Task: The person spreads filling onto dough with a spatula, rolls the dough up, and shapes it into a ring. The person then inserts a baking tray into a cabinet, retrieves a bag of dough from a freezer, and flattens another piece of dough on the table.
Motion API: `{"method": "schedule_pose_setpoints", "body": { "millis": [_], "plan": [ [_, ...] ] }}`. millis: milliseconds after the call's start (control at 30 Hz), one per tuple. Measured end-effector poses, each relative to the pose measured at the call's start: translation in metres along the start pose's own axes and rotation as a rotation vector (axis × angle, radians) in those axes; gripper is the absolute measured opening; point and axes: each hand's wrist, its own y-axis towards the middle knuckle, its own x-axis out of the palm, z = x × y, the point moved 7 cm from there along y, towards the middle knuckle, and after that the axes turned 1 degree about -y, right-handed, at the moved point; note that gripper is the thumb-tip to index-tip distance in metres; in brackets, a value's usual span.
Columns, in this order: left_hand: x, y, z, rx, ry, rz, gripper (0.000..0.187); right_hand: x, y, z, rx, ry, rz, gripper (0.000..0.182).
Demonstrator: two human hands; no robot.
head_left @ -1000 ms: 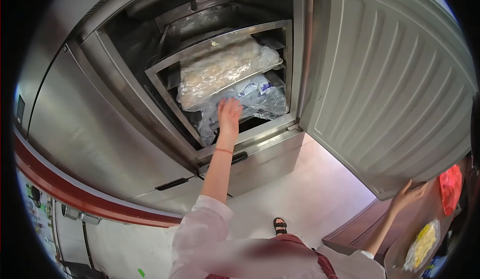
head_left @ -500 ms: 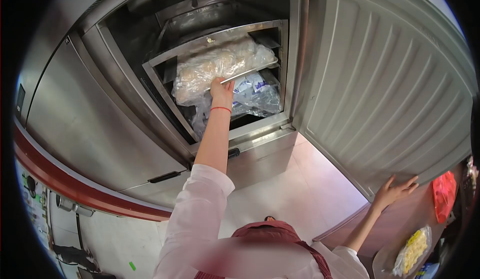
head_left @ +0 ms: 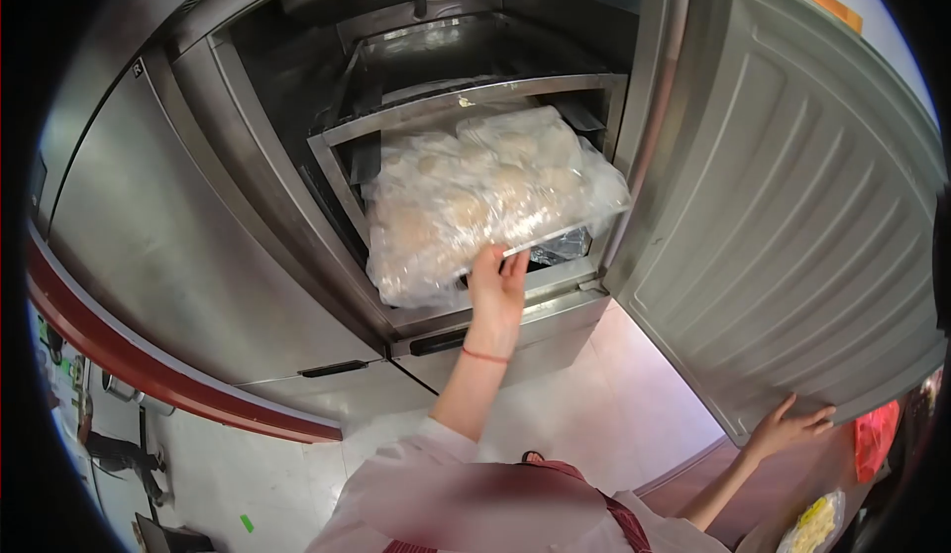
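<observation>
My left hand (head_left: 497, 290) grips the front edge of a flat tray (head_left: 557, 235), thumb on top and fingers beneath. On the tray lies a clear plastic bag (head_left: 485, 181) packed with pale round pieces, perhaps buns or dough. The tray juts out of the steel cabinet (head_left: 327, 162), over its front sill. To the right, my right hand (head_left: 790, 431) rests with fingers spread against the bottom edge of the open cabinet door (head_left: 783, 206). Part of another clear bag (head_left: 563, 248) shows under the tray.
A dark metal pan (head_left: 466, 48) sits on top of the inner frame. At lower right are a red plastic bag (head_left: 876, 439) and a wrapped yellow food pack (head_left: 814, 525). A closed steel door (head_left: 198, 246) stands left. Another person (head_left: 124, 459) is at far lower left.
My left hand has drawn the tray and its bag outward and toward me, covering most of the bag below. My right hand stays at the door's edge.
</observation>
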Motion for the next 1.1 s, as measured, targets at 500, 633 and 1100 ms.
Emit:
{"method": "schedule_pose_setpoints", "body": {
  "millis": [500, 633, 1100],
  "plan": [
    [-0.006, -0.054, -0.039, 0.127, 0.219, -0.196, 0.016, -0.009, 0.032, -0.134, -0.37, 0.14, 0.259, 0.049],
    [-0.007, -0.061, -0.037, 0.128, 0.3, -0.239, 0.024, -0.004, 0.025, -0.163, -0.378, 0.102, 0.251, 0.045],
    [-0.146, -0.042, 0.082, 0.46, 0.343, -0.152, 0.048, -0.001, 0.034, -0.278, -0.531, 0.264, 0.382, 0.021]
  ]
}}
